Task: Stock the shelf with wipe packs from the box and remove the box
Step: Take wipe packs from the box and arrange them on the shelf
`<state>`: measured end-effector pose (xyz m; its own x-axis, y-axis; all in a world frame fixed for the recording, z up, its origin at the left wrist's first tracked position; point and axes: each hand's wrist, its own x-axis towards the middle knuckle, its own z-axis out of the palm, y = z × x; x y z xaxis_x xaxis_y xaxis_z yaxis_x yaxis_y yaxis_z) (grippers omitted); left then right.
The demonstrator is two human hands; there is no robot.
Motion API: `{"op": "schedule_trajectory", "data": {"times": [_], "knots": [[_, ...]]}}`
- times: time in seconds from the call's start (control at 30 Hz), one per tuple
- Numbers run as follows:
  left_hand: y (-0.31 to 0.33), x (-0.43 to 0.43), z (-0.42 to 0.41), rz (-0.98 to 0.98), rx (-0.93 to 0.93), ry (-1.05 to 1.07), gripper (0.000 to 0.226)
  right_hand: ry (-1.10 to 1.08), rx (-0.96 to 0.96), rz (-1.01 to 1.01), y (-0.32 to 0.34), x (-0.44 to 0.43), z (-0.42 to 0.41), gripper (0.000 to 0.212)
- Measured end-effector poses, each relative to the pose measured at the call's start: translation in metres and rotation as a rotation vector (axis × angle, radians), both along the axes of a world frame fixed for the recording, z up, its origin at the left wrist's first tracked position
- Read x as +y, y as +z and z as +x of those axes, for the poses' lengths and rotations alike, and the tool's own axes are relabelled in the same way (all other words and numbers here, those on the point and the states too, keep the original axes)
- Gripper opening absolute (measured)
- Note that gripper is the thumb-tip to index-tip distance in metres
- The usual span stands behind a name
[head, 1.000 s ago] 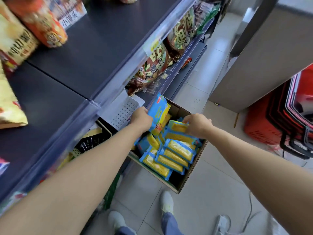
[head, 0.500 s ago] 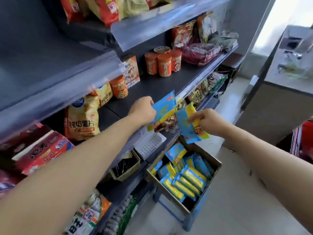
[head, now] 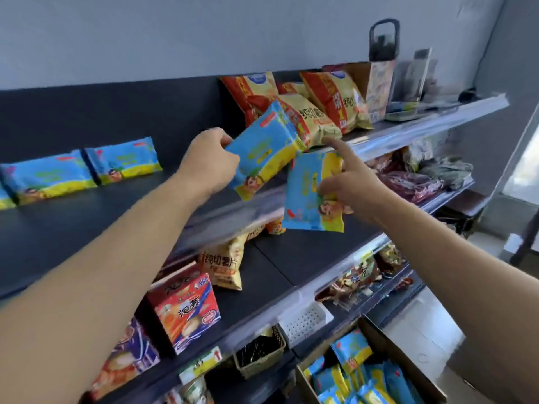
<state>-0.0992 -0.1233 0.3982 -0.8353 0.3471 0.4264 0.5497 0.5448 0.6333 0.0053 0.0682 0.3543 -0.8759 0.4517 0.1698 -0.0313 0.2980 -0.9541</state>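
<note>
- The left hand (head: 210,161) reaches up at frame centre, arm stretched from the lower left, fingers curled round the left end of a wipe pack (head: 262,150) held tilted over the front edge of the top shelf (head: 73,228).
- The right hand (head: 350,185) comes in from the lower right and pinches a second wipe pack (head: 312,193) between thumb and lower fingers, with the index finger straight and pointing up-left.
- Two more wipe packs (head: 49,176) stand side by side at the left of the frame on that shelf.
- The packs are blue and yellow with a cartoon figure; their print is too blurred to read.
- A yellow bag (head: 221,263) at lower centre reads 纯切薯片; chip bags (head: 315,112) at upper centre carry similar characters.
- A red carton (head: 186,310) bears Chinese lettering.
- The shelves are dark with clear front rails, against a pale grey wall (head: 204,33).
- The cardboard box (head: 408,360), at lower right, holds many packs.
</note>
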Motion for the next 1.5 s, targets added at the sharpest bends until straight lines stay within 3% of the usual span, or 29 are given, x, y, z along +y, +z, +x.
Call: {"op": "schedule_trajectory", "data": {"times": [0.1,0.37,0.63,0.87,1.1,1.27,1.37,1.5], "knots": [[0.016,-0.051,-0.019,0.063,-0.001,0.109,0.017,0.05,0.005,-0.008,0.018,-0.042,-0.039,0.054],[0.031,-0.21,-0.061,0.069,0.039,0.47,0.014,0.141,0.132,-0.008,0.042,-0.168,-0.141,0.019],[0.023,-0.367,-0.102,-0.032,-0.035,0.804,0.024,0.373,-0.012,-0.322,0.046,-0.289,-0.223,0.031],[0.015,-0.456,-0.141,-0.169,-0.122,0.794,0.024,0.559,-0.156,-0.324,0.039,-0.379,-0.273,0.02],[0.007,-0.5,-0.18,-0.353,-0.21,0.753,0.034,0.495,-0.216,-0.176,0.022,-0.44,-0.314,0.019],[0.0,-0.516,-0.205,-0.333,-0.198,0.739,0.032,0.43,-0.269,-0.074,0.008,-0.461,-0.333,0.022],[-0.002,-0.522,-0.216,-0.296,-0.158,0.764,0.03,0.383,-0.237,0.079,0.004,-0.467,-0.337,0.048],[-0.004,-0.53,-0.226,-0.252,-0.112,0.777,0.025,0.29,-0.237,0.343,0.0,-0.474,-0.341,0.044]]}}
